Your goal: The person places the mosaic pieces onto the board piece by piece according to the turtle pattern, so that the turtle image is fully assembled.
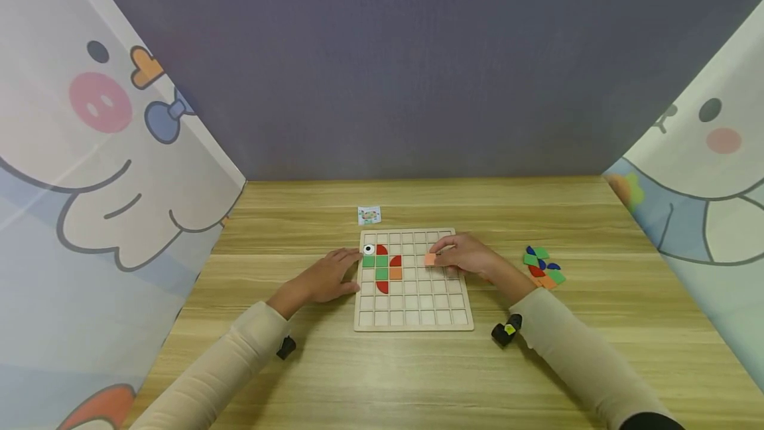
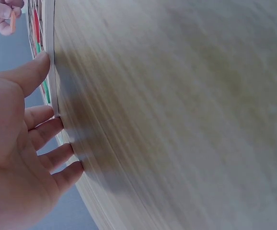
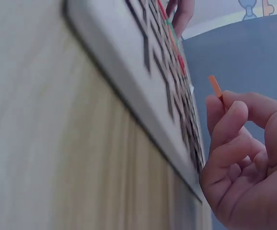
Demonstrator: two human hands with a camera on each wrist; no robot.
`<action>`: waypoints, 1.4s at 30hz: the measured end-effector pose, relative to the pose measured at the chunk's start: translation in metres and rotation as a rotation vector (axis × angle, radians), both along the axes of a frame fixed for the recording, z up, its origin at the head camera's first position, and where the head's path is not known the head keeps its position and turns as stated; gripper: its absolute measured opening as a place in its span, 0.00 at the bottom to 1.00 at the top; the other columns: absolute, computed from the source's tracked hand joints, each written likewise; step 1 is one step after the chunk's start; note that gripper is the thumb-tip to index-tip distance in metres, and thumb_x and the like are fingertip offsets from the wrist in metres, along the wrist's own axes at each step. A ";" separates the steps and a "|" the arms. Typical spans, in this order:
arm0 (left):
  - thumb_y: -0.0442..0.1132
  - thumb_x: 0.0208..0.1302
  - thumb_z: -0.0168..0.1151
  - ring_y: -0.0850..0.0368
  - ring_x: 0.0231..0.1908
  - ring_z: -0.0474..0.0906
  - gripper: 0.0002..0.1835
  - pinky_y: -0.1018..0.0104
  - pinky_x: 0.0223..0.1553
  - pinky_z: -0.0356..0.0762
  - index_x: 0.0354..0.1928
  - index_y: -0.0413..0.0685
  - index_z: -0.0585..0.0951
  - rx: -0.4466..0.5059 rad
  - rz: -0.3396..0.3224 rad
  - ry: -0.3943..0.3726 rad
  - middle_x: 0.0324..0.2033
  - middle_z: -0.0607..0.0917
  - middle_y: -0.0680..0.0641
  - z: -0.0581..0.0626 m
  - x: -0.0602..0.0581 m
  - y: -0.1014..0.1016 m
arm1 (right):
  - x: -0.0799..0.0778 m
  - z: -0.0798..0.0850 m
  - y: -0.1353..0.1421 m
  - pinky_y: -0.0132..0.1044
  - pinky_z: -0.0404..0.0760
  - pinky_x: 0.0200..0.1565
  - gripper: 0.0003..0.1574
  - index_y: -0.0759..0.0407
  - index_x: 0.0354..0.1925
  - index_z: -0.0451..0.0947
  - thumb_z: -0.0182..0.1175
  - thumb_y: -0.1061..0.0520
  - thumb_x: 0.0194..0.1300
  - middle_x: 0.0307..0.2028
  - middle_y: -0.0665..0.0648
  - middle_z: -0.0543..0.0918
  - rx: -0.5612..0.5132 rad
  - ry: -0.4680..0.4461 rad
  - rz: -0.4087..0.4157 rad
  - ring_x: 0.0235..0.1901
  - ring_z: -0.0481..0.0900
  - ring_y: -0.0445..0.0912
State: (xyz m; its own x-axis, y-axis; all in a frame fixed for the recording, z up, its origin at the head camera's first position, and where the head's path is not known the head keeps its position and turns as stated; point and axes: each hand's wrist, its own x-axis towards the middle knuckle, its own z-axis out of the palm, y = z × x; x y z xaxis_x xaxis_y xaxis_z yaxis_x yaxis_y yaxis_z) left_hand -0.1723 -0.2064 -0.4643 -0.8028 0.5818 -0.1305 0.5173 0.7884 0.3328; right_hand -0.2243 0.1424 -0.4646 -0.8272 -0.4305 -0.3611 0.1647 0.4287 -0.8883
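Orange tile (image 1: 430, 259) sits pinched in the right hand (image 1: 468, 255), loose-fingered left hand (image 1: 325, 277) touching the board (image 1: 414, 328).

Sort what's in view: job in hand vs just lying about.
Job in hand:
grid board
orange tile, pinched in right hand
tiles on the board
loose tiles beside it, probably
small picture card, probably

Just around:
wooden table
cartoon-print panels
dark panel
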 end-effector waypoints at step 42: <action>0.51 0.70 0.61 0.36 0.72 0.56 0.39 0.43 0.72 0.55 0.75 0.39 0.61 -0.018 0.007 -0.006 0.73 0.63 0.39 -0.001 -0.002 0.001 | 0.038 0.001 -0.075 0.29 0.67 0.16 0.08 0.52 0.38 0.83 0.70 0.58 0.58 0.21 0.51 0.80 0.180 0.120 0.116 0.16 0.74 0.41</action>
State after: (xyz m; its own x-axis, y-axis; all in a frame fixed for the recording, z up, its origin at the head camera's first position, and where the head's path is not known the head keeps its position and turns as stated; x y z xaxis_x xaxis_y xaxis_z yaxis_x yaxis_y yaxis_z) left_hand -0.1739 -0.2059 -0.4654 -0.8061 0.5735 -0.1456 0.5097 0.7981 0.3214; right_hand -0.1859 0.0677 -0.4636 -0.8178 -0.4625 -0.3425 0.0029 0.5919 -0.8060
